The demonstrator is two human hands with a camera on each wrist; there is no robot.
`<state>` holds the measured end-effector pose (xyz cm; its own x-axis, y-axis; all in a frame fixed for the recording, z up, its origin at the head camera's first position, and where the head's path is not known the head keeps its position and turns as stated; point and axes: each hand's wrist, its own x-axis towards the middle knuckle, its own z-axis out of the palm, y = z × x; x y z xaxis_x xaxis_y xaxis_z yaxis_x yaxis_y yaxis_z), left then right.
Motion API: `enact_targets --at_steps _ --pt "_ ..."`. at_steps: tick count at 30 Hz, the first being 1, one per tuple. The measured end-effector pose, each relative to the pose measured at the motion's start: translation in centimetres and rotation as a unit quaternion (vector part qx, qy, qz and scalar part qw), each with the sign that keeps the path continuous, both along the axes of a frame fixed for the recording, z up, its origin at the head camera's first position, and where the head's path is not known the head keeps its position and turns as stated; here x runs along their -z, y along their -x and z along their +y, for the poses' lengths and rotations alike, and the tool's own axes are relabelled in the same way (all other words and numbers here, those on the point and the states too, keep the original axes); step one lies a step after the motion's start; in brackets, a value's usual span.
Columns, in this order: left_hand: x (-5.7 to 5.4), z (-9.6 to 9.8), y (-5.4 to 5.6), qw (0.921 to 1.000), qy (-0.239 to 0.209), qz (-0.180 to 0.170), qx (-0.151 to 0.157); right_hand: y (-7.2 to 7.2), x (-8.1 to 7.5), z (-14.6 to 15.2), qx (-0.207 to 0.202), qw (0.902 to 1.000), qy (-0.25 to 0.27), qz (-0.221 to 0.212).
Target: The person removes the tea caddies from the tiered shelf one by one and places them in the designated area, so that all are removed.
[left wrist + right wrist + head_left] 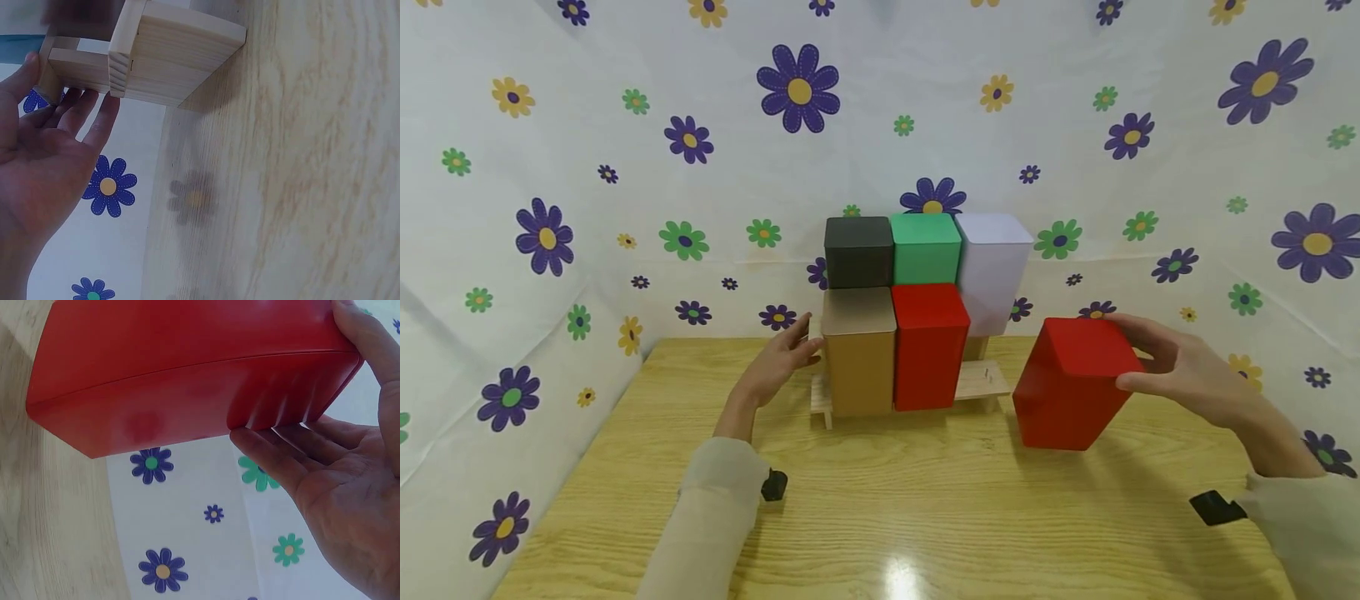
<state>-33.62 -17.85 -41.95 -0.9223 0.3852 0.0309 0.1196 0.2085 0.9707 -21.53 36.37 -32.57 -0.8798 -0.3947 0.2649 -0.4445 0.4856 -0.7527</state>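
The right hand [1187, 371] grips a red box [1067, 392] near its top, thumb and fingers partly spread across it. That box is just right of the wooden stand [983, 382], its long axis roughly upright; whether its base touches the table [850, 508] I cannot tell. The left hand [778, 362], well apart from it, loosely holds the stand's left end, thumb and fingers bent about the wood, beside the tan box [861, 358]
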Motion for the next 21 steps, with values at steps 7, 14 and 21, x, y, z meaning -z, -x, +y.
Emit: enact_targets --at_steps 7,14,21 --pt "0.2 -0.1 0.0 1.0 0.003 0.002 -0.003 0.4 0.4 2.1 0.016 0.9997 -0.02 0.004" --pt "0.2 -0.1 0.0 1.0 -0.001 0.006 0.002 1.6 0.6 2.8 0.05 0.9972 -0.055 -0.007" --pt "0.1 -0.1 0.0 0.9999 -0.009 0.008 0.008 3.0 0.5 2.2 0.07 0.9946 -0.072 -0.025"
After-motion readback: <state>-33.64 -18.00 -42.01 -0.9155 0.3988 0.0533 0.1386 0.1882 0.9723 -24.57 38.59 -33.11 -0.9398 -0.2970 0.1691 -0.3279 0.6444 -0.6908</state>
